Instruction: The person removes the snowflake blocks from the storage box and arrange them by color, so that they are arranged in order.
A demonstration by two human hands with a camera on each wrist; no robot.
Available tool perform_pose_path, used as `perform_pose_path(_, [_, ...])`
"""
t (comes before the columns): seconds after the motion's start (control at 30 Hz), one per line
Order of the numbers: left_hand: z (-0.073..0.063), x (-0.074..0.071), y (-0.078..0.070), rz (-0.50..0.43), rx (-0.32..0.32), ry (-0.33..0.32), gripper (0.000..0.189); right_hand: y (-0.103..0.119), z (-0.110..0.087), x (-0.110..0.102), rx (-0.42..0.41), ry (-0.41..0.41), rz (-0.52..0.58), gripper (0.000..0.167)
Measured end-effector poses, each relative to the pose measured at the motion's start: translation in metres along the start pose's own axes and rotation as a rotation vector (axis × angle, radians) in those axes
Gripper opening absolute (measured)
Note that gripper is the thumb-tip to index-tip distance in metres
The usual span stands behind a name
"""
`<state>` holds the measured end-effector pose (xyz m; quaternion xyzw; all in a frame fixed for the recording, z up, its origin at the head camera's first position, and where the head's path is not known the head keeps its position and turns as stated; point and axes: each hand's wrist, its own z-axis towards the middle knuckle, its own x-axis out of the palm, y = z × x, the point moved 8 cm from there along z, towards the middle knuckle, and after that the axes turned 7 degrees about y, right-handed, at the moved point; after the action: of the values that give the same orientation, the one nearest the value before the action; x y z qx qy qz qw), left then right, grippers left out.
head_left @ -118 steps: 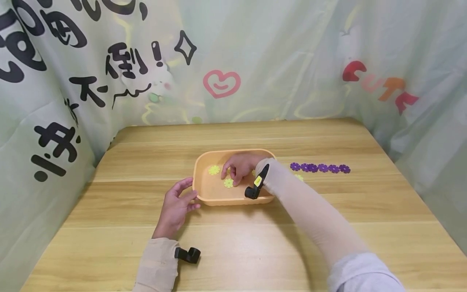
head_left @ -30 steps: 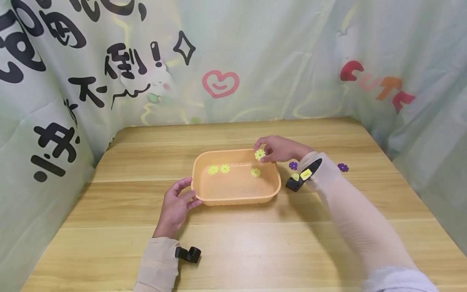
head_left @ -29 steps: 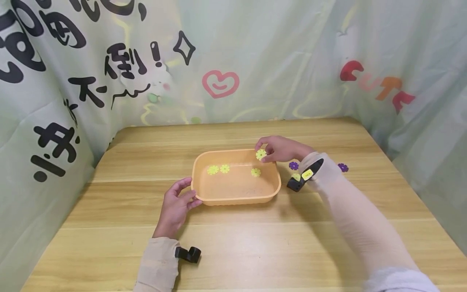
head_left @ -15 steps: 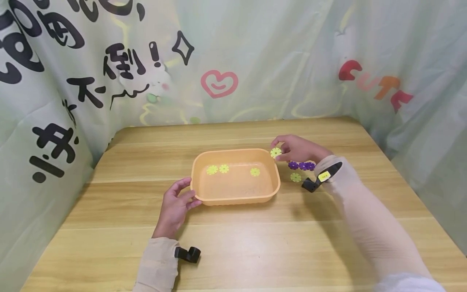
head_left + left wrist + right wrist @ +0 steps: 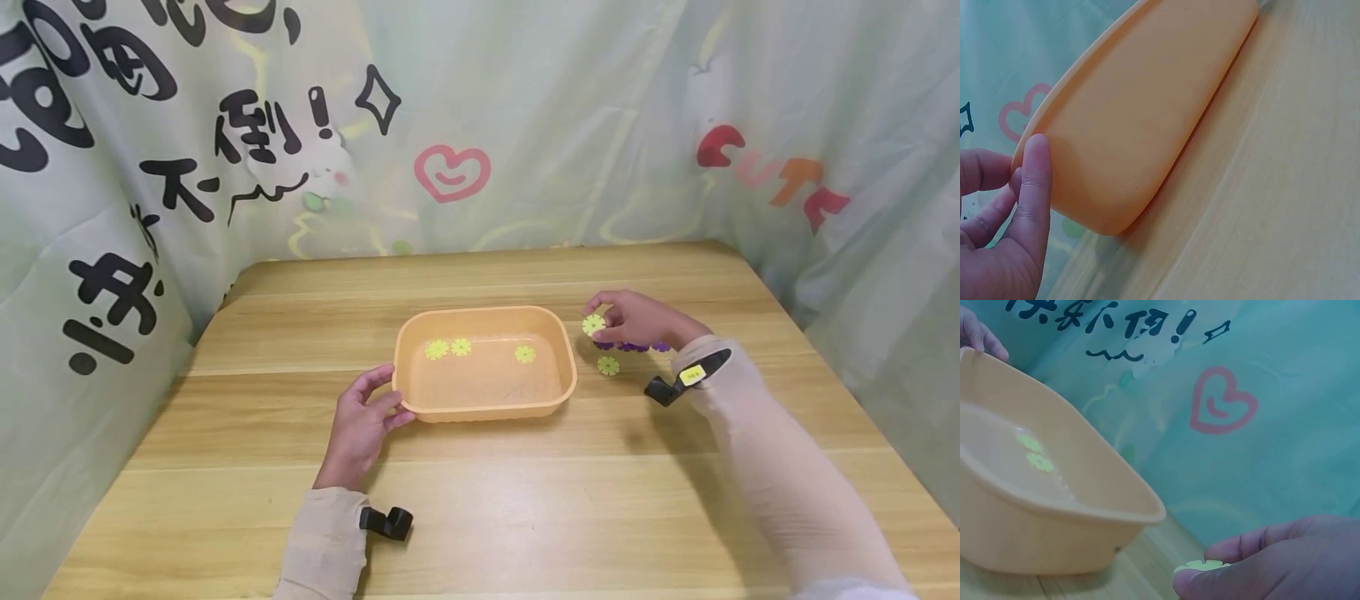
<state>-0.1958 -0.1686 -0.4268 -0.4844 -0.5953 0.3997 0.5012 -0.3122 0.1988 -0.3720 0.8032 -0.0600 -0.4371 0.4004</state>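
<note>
At its left end, the orange plastic tray (image 5: 487, 412) is pinched at the rim by my left hand (image 5: 358, 433); the left wrist view shows the thumb against the outer wall (image 5: 1129, 137). My right hand (image 5: 637, 318) is beyond the tray's right end and pinches a yellow flower-shaped disc (image 5: 593, 325) between thumb and fingers. Just below that hand lie purple flower-shaped discs (image 5: 661, 347) in a row, partly hidden by the hand and wrist. Another yellow disc (image 5: 608, 366) lies on the table in front of the row's left end.
Inside the tray lie a yellow disc (image 5: 437, 349) at the left, a second yellow disc (image 5: 461, 347) close beside it and a third yellow disc (image 5: 525, 354) farther right. A printed curtain (image 5: 562, 167) hangs behind the wooden table (image 5: 487, 500).
My right hand was inside the tray, then lifted out a yellow disc over the right rim and carried it rightward to the purple row. My left hand and the tray have hardly moved.
</note>
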Motion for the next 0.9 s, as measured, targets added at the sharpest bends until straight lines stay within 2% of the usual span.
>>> perform_pose_path(0.17, [0.000,0.000,0.000,0.002,0.001,0.001,0.044,-0.010,-0.007,0.000,0.023,-0.010,0.024,0.035])
perform_pose_path(0.63, [0.001,-0.001,0.002,0.006,-0.001,0.001,0.043,-0.032,-0.019,0.002,-0.004,-0.032,0.006,0.034])
perform_pose_path(0.9, [0.001,0.000,0.001,-0.014,0.006,0.005,0.044,-0.043,-0.026,0.006,0.032,-0.029,0.000,0.033])
